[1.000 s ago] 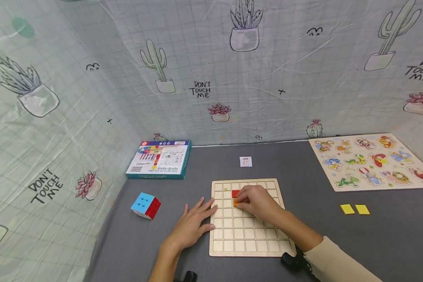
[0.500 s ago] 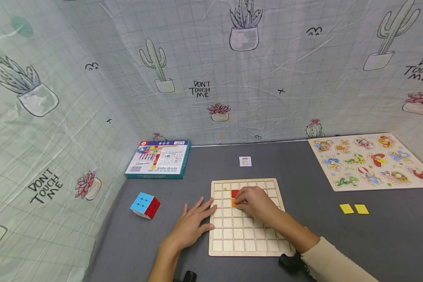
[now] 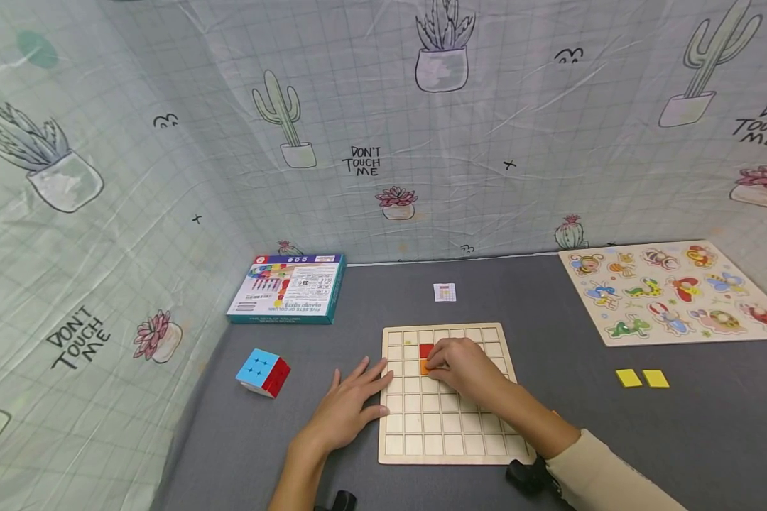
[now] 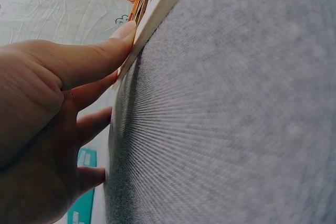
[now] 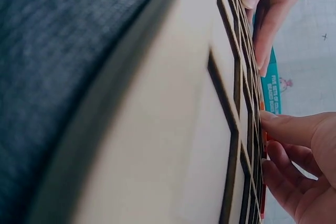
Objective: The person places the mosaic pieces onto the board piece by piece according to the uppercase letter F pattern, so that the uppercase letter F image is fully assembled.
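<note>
A square wooden grid board (image 3: 396,424) lies flat on the grey table. In its upper part a red square tile (image 3: 426,350) sits in a cell, with an orange square tile (image 3: 424,367) directly below it. My right hand (image 3: 468,367) reaches over the board and pinches the orange tile with thumb and curled fingers; they cover its right side. In the right wrist view the thumb (image 5: 286,127) presses at the tile. My left hand (image 3: 348,406) lies with fingers spread, fingertips and thumb against the board's left edge; the left wrist view shows the thumb (image 4: 100,56) on that edge.
Two yellow tiles (image 3: 642,379) lie right of the board. An insect puzzle board (image 3: 677,294) is at the back right. Further left are a puzzle cube (image 3: 265,372) and a teal box (image 3: 287,289). A small printed card (image 3: 444,292) lies behind the board.
The orange tile shows slightly more beside my right fingertips than a second ago and looks flatter in its cell. My left hand holds its place.
</note>
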